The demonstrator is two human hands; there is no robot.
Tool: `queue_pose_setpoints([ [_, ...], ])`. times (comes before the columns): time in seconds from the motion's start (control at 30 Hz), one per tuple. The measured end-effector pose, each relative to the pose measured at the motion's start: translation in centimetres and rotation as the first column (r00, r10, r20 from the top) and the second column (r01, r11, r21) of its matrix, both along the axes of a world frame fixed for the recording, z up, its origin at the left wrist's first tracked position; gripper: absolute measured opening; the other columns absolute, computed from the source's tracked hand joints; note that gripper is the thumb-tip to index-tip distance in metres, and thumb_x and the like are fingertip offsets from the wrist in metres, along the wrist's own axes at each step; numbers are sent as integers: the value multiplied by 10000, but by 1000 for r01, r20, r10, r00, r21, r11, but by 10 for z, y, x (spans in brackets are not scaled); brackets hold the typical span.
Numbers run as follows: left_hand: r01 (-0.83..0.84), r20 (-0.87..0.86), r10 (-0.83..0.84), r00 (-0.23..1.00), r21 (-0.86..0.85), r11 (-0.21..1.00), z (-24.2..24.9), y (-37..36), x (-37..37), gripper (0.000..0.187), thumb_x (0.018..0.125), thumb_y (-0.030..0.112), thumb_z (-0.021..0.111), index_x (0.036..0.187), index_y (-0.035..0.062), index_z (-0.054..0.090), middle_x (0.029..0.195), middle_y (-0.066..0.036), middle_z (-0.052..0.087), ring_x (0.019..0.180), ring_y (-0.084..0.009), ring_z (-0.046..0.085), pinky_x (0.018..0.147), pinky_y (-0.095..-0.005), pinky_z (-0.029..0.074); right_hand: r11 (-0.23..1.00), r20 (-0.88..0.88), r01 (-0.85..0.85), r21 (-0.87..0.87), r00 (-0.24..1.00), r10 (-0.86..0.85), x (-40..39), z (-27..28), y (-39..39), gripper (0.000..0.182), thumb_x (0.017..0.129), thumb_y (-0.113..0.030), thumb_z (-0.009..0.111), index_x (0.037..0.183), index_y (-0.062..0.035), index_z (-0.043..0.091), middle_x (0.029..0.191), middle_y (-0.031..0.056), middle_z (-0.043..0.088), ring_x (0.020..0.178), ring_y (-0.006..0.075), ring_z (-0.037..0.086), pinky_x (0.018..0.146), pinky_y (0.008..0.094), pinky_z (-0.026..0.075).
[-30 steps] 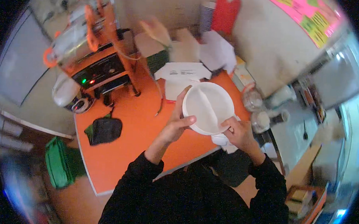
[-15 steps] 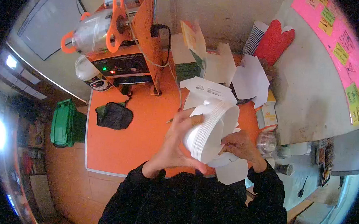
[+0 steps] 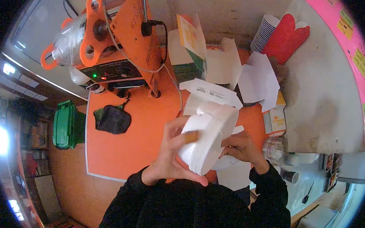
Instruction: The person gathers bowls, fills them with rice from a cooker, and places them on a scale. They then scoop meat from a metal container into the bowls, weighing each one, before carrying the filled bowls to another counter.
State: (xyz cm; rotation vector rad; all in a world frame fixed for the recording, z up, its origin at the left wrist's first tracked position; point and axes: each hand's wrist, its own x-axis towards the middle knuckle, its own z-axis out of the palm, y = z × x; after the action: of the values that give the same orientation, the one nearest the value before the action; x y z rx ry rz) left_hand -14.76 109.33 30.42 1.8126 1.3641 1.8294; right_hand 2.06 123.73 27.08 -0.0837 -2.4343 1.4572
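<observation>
My left hand (image 3: 168, 148) is wrapped round a stack of nested white paper bowls (image 3: 201, 150), tilted on its side just in front of my body. Its thumb lies under the rims and its fingers over the far side. Close to the stack's right side, my right hand (image 3: 244, 148) has its fingers curled and pinched together. A small white flap sticks out above those fingers; what they hold is partly hidden behind the stack. An open white carton (image 3: 210, 92) stands just beyond the bowls on the orange table (image 3: 140, 140).
An orange cup-sealing machine (image 3: 122, 71) stands at the back left, near a black cloth (image 3: 114, 118). Paper cups (image 3: 264, 33), red cartons (image 3: 283, 41) and open boxes (image 3: 258, 83) line the back right. Left of the table is a green bin (image 3: 64, 124). Clear plastic containers (image 3: 273, 147) are at right.
The stack of bowls has tipped slightly and shifted a little left in my left hand. My right hand stays close beside it. The whole view has shifted slightly.
</observation>
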Motion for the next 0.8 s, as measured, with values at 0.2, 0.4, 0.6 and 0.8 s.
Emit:
queue_pose_setpoints([
  [0.2,-117,254,161,954,-182,976,-21,5,-9,1032,358,505,774,1179,86,310,1154,-154,292,1082,-294,312,897,-417,280,899,-58,94,428,995,-76,-12,0,0,251,664,-195,602,912,-163,579,709,31,603,566,183,582,488,294,451],
  [0.4,201,735,25,677,-217,955,-10,24,-11,1208,461,437,762,1290,164,-72,1301,-140,144,1168,-297,277,917,-451,277,629,-169,290,721,954,-246,-9,28,44,207,679,-142,551,884,-158,567,717,64,599,569,195,582,496,301,458],
  [0.6,367,559,-88,824,-409,836,-42,21,-26,902,621,190,705,1283,111,96,1309,-106,193,1117,-266,358,887,-400,327,228,-363,719,656,566,-740,-82,88,207,162,759,-181,493,867,-59,492,683,171,564,651,351,553,555,446,430],
  [0.8,465,525,-134,840,-571,676,-64,19,-30,616,706,65,618,1219,62,276,1220,-91,351,1040,-218,434,872,-351,353,-28,-393,714,699,351,-850,-138,49,406,229,739,-219,491,892,-50,507,785,182,571,754,344,558,636,446,442],
])
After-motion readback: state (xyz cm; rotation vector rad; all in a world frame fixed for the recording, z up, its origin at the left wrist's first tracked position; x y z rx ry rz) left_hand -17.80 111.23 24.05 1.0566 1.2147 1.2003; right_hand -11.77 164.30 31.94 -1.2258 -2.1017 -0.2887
